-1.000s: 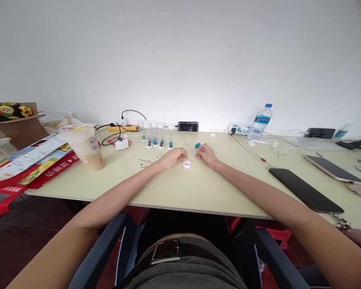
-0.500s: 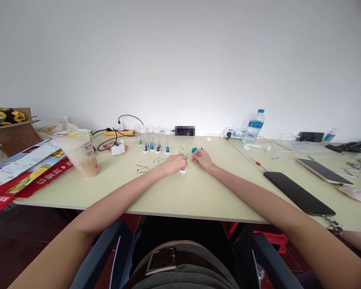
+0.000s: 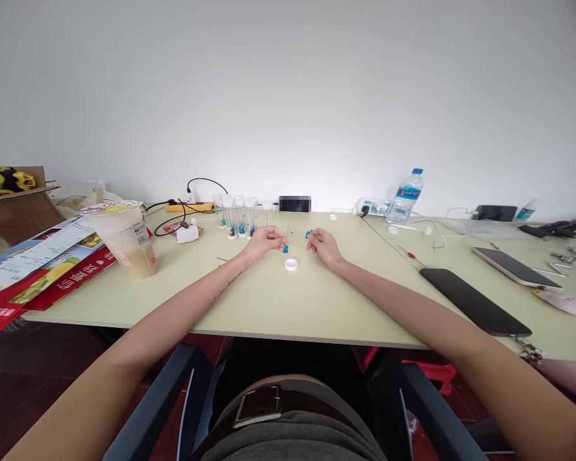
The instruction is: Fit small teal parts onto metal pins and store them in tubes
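Observation:
My left hand (image 3: 266, 242) is closed in a pinch, with a small teal piece (image 3: 285, 249) at its fingertips just above the table. Below it a white round cap (image 3: 291, 264) lies with its hollow side up. To the right, my right hand (image 3: 323, 246) also has thumb and fingers pressed together. More teal pieces (image 3: 308, 234) show right at its fingertips; whether they are held or lie behind is unclear. A thin dark wire (image 3: 288, 230) shows between the hands. Behind my left hand stand several clear tubes (image 3: 240, 218) with white caps and small coloured pieces inside.
A drink cup (image 3: 125, 243) and red printed bags (image 3: 77, 275) are on the left. At the back are a small display (image 3: 294, 204), a power strip (image 3: 374, 207) and a water bottle (image 3: 406, 198). Phones (image 3: 475, 301) lie on the right, near another person's arm (image 3: 569, 379).
My left hand has lifted off the white cap and moved back and slightly left, now with a teal piece at its fingertips. The right hand has risen slightly.

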Demonstrator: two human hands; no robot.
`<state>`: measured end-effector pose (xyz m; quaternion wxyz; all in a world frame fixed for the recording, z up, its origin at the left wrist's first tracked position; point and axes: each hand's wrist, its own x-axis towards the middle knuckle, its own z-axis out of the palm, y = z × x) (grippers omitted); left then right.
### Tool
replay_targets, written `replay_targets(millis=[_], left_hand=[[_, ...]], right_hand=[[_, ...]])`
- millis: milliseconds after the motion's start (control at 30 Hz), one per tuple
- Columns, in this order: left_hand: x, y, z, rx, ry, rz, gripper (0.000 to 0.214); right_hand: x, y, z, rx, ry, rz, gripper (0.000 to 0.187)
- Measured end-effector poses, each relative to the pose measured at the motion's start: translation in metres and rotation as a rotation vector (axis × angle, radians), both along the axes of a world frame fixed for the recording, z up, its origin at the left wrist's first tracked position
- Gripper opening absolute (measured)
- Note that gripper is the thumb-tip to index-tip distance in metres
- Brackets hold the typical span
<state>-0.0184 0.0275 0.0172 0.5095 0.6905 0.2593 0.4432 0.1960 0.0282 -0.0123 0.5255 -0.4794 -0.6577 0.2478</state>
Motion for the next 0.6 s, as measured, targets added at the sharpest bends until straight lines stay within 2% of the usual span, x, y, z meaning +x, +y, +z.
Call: replay_targets(millis=[133,233,367,467,600], left_hand=[[0.000,0.002,-0.004,-0.166,-0.185,0.046,0.031],[-0.002,0.006,-0.007,-0.262,-0.224,0.023,0.037],[-0.005,0.010,-0.013,-0.343,-0.239,-0.004,0.033],[-0.006,0.013,-0.018,-0.370,-0.256,-0.047,0.026],[-0.005,0.014,-0.021,-0.409,-0.247,-0.086,0.023]], right_hand=[[-0.007,-0.015,0.007,0.200,-0.136,0.011,0.018],[-0.013,-0.026,0.011,0.269,-0.290,0.069,0.017],[-0.018,-0.031,0.011,0.346,-0.449,0.101,0.017],[-0.020,-0.033,0.010,0.375,-0.491,0.098,0.018],[-0.022,-0.035,0.011,0.333,-0.518,0.096,0.021]])
